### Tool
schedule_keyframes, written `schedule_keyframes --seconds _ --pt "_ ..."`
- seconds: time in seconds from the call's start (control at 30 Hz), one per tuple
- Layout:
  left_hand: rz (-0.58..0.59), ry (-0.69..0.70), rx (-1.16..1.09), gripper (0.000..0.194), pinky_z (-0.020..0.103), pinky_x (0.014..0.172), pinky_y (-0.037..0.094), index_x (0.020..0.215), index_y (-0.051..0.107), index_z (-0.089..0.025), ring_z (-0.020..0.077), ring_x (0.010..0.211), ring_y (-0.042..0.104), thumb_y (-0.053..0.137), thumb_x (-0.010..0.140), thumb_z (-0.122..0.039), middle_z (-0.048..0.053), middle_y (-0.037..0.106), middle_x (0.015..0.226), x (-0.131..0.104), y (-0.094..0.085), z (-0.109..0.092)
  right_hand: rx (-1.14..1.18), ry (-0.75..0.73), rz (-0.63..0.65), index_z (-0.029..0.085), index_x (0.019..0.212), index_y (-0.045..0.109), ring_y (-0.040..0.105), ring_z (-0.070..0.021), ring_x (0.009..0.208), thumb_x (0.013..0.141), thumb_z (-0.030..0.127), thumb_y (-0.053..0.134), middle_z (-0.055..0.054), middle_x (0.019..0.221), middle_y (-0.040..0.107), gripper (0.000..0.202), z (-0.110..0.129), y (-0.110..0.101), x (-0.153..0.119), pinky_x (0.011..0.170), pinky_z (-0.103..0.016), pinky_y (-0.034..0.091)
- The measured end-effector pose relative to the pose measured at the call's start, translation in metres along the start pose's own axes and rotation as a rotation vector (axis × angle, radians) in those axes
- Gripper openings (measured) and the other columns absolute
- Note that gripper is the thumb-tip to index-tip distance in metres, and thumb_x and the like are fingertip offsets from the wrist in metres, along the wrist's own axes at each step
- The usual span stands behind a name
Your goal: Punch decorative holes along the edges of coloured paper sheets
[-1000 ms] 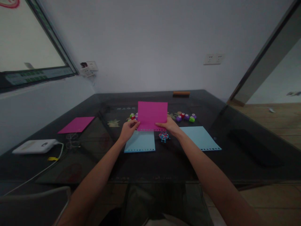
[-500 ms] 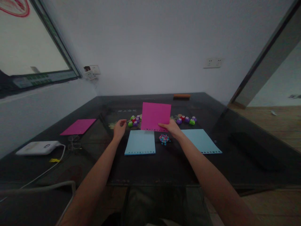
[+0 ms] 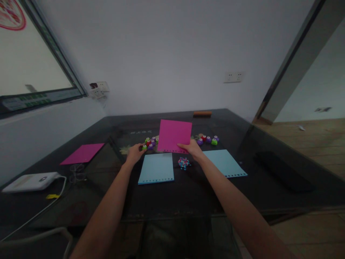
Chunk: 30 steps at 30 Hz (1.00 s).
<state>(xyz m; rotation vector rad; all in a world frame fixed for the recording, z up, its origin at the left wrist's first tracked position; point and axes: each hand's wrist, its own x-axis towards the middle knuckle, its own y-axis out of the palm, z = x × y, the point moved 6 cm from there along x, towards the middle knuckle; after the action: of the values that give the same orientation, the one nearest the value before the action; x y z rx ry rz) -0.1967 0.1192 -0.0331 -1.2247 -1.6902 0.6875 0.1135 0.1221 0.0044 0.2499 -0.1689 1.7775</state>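
My right hand [image 3: 192, 148] pinches the lower right edge of a pink sheet [image 3: 174, 135], which is raised above the table. At the near left end of a cluster of small green, red and purple eyed pieces [image 3: 151, 147], my left hand [image 3: 134, 153] has its fingertips on a green piece [image 3: 145, 147]. A light blue pad [image 3: 156, 168] lies just in front of that cluster. Another blue pad [image 3: 226, 162] lies to the right, partly under my right forearm. Between the pads is a pile of tiny pink and blue bits [image 3: 183, 163].
A second eyed-piece cluster [image 3: 208, 139] sits at right. On the left are a pink sheet [image 3: 82, 153], a white power bank [image 3: 31, 181] with a cable and clear loops [image 3: 77, 173]. A black case [image 3: 283, 171] lies right; a brown bar [image 3: 202, 113] lies at the back.
My left hand has moved to the green piece at the cluster's edge and touches it. The raised pink sheet stays in my right hand. The whole view has shifted slightly.
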Motion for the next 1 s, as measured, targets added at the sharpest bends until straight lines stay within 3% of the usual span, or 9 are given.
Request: schedule_keyframes --seconds 0.23,0.37,0.47,0.6,0.73,0.8,1.0 --pt "-0.145 -0.121 -0.051 0.026 0.029 0.063 0.042 0.086 0.058 -0.019 0.0213 0.073 0.059 0.057 0.07 -0.04 0.007 0.065 0.08 -0.01 -0.025 -0.002 0.015 0.005 -0.011 0.014 0.091 0.065 0.063 -0.0189 0.084 0.058 0.031 0.073 -0.009 0.097 0.068 0.038 0.006 -0.001 -0.002 0.083 -0.038 0.047" --pt "-0.323 -0.163 -0.197 0.029 0.029 0.066 0.042 0.086 0.055 -0.018 0.0207 0.074 0.059 0.058 0.069 -0.042 0.006 0.063 0.08 -0.013 -0.047 -0.019 0.024 0.02 -0.022 0.013 0.091 0.066 0.063 -0.0194 0.084 0.058 0.031 0.073 -0.009 0.098 0.068 0.038 0.011 -0.006 -0.002 0.083 -0.038 0.047" --pt "-0.344 -0.179 -0.357 0.034 0.028 0.067 0.042 0.091 0.054 -0.016 0.0185 0.074 0.058 0.06 0.068 -0.041 0.005 0.061 0.081 -0.011 -0.053 -0.041 0.026 0.02 -0.039 0.012 0.094 0.065 0.063 -0.0199 0.085 0.058 0.032 0.073 -0.01 0.1 0.067 0.041 0.018 -0.015 -0.005 0.083 -0.038 0.047" --pt "-0.128 -0.085 -0.698 0.053 0.024 0.059 0.041 0.112 0.051 -0.016 0.014 0.068 0.055 0.064 0.065 -0.037 0.003 0.06 0.081 -0.012 -0.038 -0.092 0.062 0.008 -0.07 0.014 0.097 0.063 0.063 -0.0201 0.088 0.057 0.03 0.074 -0.01 0.103 0.066 0.045 0.028 -0.034 -0.015 0.086 -0.039 0.046" --pt "0.158 -0.079 -0.971 0.042 0.022 0.055 0.039 0.102 0.06 -0.015 0.0107 0.063 0.053 0.065 0.067 -0.038 0.004 0.061 0.084 -0.034 -0.008 -0.148 0.128 0.023 -0.102 0.014 0.097 0.063 0.063 -0.0218 0.09 0.056 0.028 0.075 -0.01 0.103 0.066 0.045 0.036 -0.056 -0.029 0.088 -0.04 0.046" --pt "0.233 -0.108 -1.098 0.038 0.021 0.054 0.038 0.099 0.06 -0.018 0.0095 0.061 0.053 0.067 0.066 -0.036 0.002 0.062 0.081 -0.049 0.005 -0.17 0.142 0.03 -0.129 0.015 0.097 0.063 0.063 -0.0229 0.092 0.056 0.028 0.076 -0.01 0.103 0.066 0.045 0.038 -0.066 -0.035 0.088 -0.041 0.046" --pt "0.436 -0.24 -1.389 0.038 0.024 0.069 0.044 0.1 0.057 -0.021 0.0101 0.072 0.059 0.07 0.066 -0.033 0.003 0.064 0.091 -0.085 0.03 -0.204 0.179 0.032 -0.169 0.017 0.099 0.062 0.063 -0.0226 0.091 0.056 0.028 0.076 -0.008 0.104 0.066 0.046 0.028 -0.081 -0.05 0.088 -0.04 0.047"
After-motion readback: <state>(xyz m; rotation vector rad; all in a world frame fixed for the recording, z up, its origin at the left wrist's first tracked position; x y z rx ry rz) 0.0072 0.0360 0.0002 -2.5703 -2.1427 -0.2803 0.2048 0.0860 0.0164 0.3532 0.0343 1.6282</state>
